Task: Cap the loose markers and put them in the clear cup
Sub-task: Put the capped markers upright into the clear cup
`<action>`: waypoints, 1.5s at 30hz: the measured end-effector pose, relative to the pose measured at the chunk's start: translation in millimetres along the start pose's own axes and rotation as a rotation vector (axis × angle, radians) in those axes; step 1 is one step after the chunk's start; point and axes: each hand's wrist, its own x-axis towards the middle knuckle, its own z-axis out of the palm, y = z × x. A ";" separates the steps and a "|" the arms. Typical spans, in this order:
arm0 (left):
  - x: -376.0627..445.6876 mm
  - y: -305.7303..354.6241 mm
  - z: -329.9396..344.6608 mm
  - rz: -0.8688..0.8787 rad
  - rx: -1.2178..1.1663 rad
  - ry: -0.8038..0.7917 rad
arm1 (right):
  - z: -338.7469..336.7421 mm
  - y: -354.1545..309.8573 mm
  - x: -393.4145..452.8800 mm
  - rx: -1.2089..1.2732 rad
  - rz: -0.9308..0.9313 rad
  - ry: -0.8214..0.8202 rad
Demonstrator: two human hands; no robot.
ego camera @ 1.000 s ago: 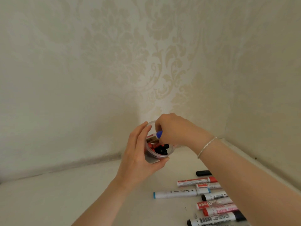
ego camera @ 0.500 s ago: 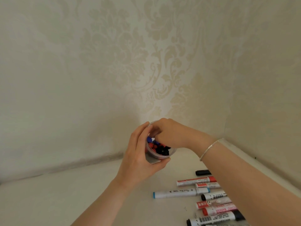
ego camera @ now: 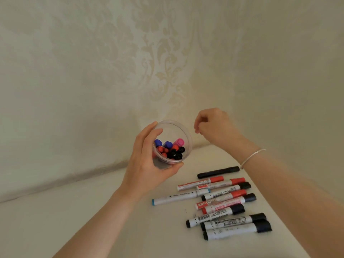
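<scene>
My left hand (ego camera: 149, 164) grips the clear cup (ego camera: 175, 129), tilted toward me and lifted off the surface. Inside it stand several capped markers (ego camera: 170, 149) with blue, red, black and pink ends. My right hand (ego camera: 214, 127) hovers just right of the cup's rim, fingers curled, with nothing visible in them. Several more markers (ego camera: 219, 202) lie side by side on the cream surface below my right forearm, with red and black caps. A blue-ended marker (ego camera: 176, 198) lies at their left and an all-black marker (ego camera: 217, 172) at the back.
Patterned cream walls meet in a corner right behind the cup. The cream tabletop (ego camera: 74, 211) stretches to the left of my left arm. A thin bracelet (ego camera: 251, 157) circles my right wrist.
My right hand has come out of the cup and moved to the right, leaving a blue-capped marker inside. My left hand has tilted the cup's mouth more toward me.
</scene>
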 end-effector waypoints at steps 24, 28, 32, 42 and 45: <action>-0.5 16.1 8.9 0.053 0.012 -0.046 | 47.1 101.8 -31.7 -0.713 -0.017 -0.761; -1.8 10.9 5.5 0.037 0.016 -0.050 | 52.3 100.4 -31.5 -0.776 -0.038 -0.757; -3.8 6.3 1.4 0.020 0.017 -0.046 | 40.0 94.5 -21.9 -0.812 0.041 -0.716; -8.0 -0.3 2.9 -0.017 0.024 -0.019 | -13.7 29.9 3.8 0.268 0.052 -0.483; -8.1 -1.6 2.4 -0.028 0.034 -0.010 | -40.8 0.7 -1.1 0.430 0.019 -0.741</action>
